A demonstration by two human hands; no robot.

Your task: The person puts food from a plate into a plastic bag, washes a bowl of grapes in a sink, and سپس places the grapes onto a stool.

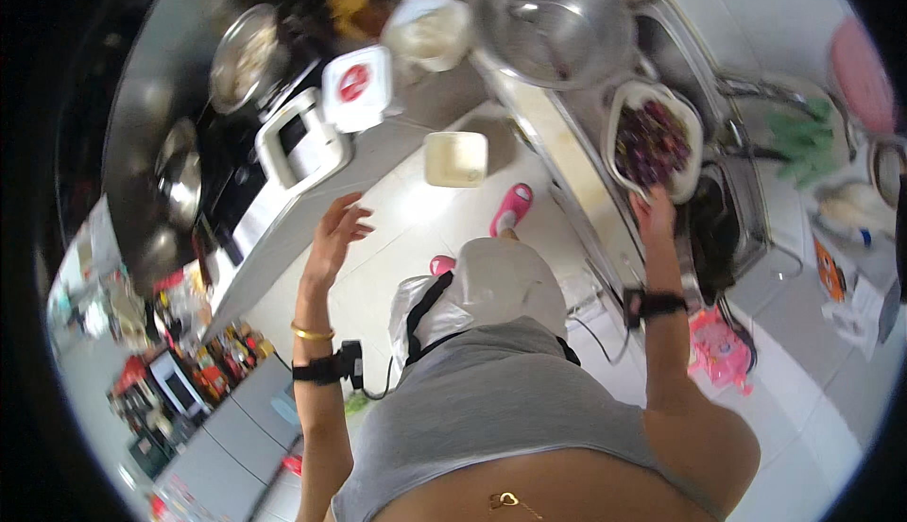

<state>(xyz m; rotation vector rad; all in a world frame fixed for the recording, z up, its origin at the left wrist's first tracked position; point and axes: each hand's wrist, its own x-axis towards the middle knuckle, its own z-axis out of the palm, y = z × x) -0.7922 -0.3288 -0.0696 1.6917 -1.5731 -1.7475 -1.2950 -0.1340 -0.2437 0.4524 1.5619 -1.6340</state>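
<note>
My right hand grips the near edge of a white plastic basket at the sink. Dark red fruit, apparently grapes, fills the basket. Raised above the floor on the other side, my left hand is empty with its fingers apart. Near it on the counter lie a white square frame-like object and a white lid or box with a red mark. Behind the basket stands a large stainless steel bowl. The picture is somewhat blurred.
A cream bin stands on the floor between the counters. Green leaves lie behind the faucet. At the left are a metal pan with pale food and a shiny metal lid or pan. A white bowl is at the back.
</note>
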